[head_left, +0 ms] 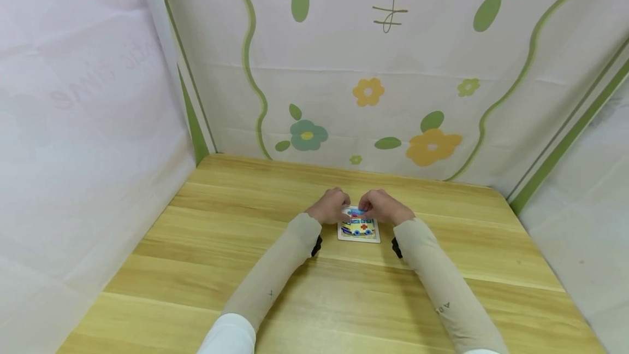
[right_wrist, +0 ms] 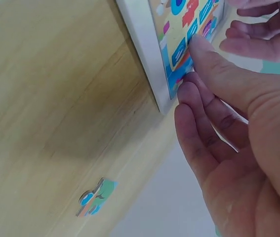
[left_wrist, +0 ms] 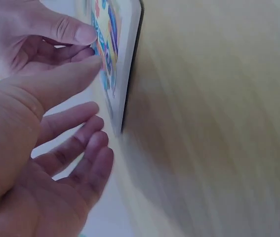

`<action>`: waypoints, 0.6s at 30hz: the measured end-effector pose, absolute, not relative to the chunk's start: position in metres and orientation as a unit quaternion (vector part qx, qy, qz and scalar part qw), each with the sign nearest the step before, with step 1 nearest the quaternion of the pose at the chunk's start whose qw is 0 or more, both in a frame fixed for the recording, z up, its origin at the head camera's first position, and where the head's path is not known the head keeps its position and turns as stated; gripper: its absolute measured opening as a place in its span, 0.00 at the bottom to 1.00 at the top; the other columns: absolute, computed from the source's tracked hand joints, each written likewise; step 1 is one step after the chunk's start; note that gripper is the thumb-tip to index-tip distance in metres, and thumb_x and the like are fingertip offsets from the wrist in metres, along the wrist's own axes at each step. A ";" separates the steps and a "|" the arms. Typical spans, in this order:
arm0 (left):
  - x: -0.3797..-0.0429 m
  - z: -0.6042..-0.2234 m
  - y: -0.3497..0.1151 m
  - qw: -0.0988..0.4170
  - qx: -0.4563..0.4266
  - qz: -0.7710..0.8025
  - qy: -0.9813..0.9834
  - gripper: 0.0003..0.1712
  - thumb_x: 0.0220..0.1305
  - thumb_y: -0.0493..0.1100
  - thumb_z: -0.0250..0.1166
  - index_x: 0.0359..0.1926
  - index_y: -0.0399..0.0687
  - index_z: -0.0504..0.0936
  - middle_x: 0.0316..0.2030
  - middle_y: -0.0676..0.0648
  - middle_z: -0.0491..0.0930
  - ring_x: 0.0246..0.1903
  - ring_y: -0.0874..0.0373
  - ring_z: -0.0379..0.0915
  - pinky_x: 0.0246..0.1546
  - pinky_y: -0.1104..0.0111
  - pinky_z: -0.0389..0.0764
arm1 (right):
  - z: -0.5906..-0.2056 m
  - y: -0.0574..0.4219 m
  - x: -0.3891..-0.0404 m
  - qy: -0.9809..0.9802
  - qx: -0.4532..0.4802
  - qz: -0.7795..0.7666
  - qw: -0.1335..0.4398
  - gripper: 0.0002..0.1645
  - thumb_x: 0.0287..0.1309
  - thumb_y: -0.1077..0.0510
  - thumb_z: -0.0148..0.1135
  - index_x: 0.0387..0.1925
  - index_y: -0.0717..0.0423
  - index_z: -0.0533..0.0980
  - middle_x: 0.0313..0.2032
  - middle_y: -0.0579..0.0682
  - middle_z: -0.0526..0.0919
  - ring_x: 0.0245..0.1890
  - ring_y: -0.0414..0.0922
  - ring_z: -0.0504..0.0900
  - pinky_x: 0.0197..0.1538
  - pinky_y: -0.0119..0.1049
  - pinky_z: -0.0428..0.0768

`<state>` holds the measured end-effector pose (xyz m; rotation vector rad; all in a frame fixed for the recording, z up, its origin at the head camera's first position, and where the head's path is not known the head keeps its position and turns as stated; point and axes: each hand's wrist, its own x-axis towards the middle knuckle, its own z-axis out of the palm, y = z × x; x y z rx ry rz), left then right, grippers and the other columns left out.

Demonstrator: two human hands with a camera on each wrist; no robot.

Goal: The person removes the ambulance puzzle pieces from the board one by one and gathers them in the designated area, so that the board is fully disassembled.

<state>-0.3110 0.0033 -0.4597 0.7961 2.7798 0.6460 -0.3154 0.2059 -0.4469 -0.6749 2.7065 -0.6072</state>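
A small square jigsaw puzzle with a yellow ambulance picture (head_left: 358,230) lies in a white-edged tray (head_left: 358,241) on the table. At its left side, my left hand (head_left: 331,206) reaches in with the thumb touching the picture and the other fingers loosely bent. My right hand (head_left: 385,207) is at the upper right, its thumb (right_wrist: 204,49) pressing on the picture and its fingertips beside the far edge. Both hands cover part of the puzzle's top in the head view. Seen in the right wrist view, a loose puzzle piece (right_wrist: 98,198) with green and blue printing lies apart from the tray.
The wood-grain table (head_left: 334,299) stretches around the tray. A flower-printed white cloth (head_left: 334,59) hangs behind its back edge, with more white cloth at the left (head_left: 88,168) and right (head_left: 585,190).
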 end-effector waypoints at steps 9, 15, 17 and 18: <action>-0.311 -0.466 0.009 0.079 0.276 0.253 0.924 0.21 0.66 0.45 0.77 0.55 0.38 0.87 0.51 0.43 0.83 0.49 0.54 0.76 0.54 0.64 0.80 | -0.446 0.201 -0.314 0.944 -0.232 -0.193 0.135 0.04 0.64 0.68 0.72 0.40 0.60 0.86 0.38 0.52 0.87 0.37 0.43 0.80 0.47 0.40 0.84; -0.314 -0.470 0.011 0.072 0.275 0.275 0.919 0.22 0.63 0.43 0.79 0.54 0.36 0.87 0.51 0.42 0.85 0.50 0.53 0.79 0.53 0.64 0.82 | -0.443 0.200 -0.314 0.949 -0.215 -0.173 0.149 0.07 0.66 0.65 0.72 0.44 0.60 0.84 0.41 0.52 0.86 0.40 0.44 0.80 0.49 0.41 0.83; -0.314 -0.470 0.012 0.071 0.275 0.275 0.918 0.22 0.63 0.43 0.79 0.53 0.36 0.87 0.51 0.42 0.86 0.51 0.52 0.80 0.54 0.63 0.83 | -0.443 0.200 -0.314 0.950 -0.212 -0.169 0.153 0.07 0.66 0.64 0.72 0.45 0.60 0.84 0.42 0.52 0.86 0.41 0.45 0.80 0.50 0.41 0.84; -0.314 -0.470 0.013 0.071 0.275 0.275 0.918 0.21 0.63 0.43 0.78 0.53 0.35 0.87 0.51 0.41 0.86 0.51 0.51 0.80 0.54 0.63 0.83 | -0.443 0.201 -0.315 0.951 -0.212 -0.166 0.154 0.08 0.66 0.63 0.72 0.45 0.60 0.84 0.42 0.52 0.86 0.41 0.44 0.81 0.50 0.41 0.84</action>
